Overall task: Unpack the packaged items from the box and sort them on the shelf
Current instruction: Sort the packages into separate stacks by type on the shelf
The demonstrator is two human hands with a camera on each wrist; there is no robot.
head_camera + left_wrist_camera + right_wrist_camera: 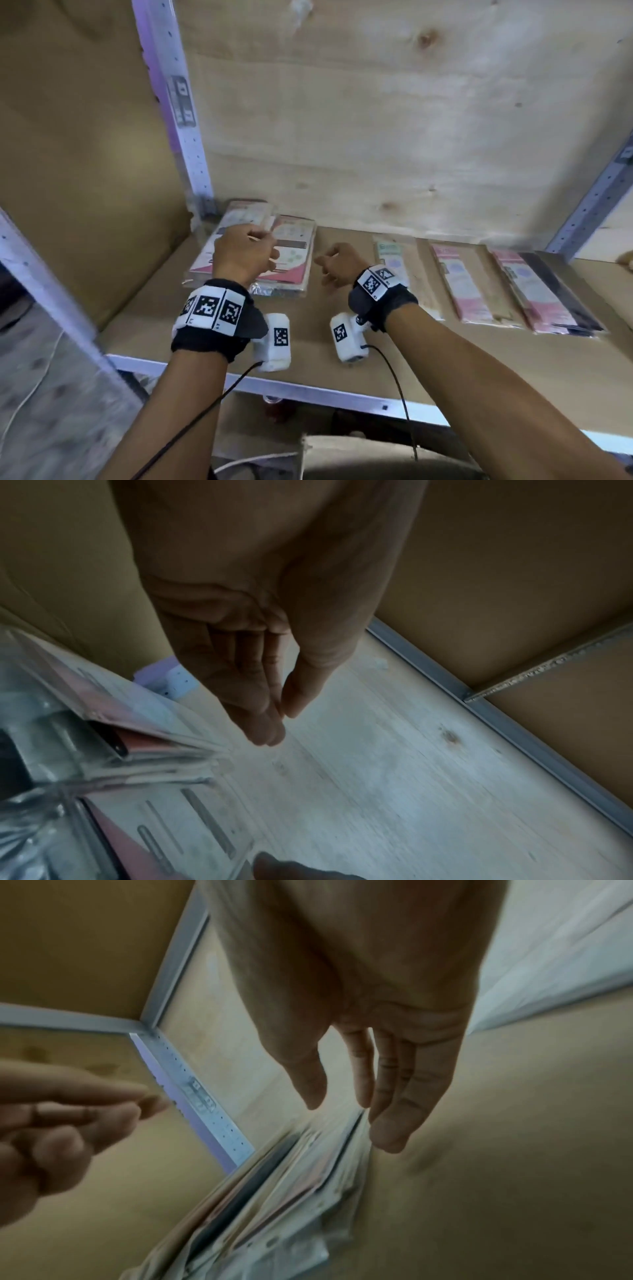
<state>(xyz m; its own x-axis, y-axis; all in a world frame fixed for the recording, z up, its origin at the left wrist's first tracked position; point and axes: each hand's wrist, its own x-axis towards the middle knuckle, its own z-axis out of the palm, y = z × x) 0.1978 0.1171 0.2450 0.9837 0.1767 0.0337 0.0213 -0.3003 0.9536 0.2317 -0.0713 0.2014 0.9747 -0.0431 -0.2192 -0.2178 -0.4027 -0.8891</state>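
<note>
While two pink-and-white packets [270, 251] in clear wrap overlap at centre left on the shelf [342, 342], three narrow ones [479, 284] lie in a row at right. Left hand [245, 255] and right hand [337, 265] hover above, fingers loose, grasping nothing.

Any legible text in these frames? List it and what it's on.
None can be read.
Packets on the shelf: printing too blurred.
Sticker on the left upright: characters blurred.
Wristband tags: square code patterns; tiny marks beneath too small.
</note>
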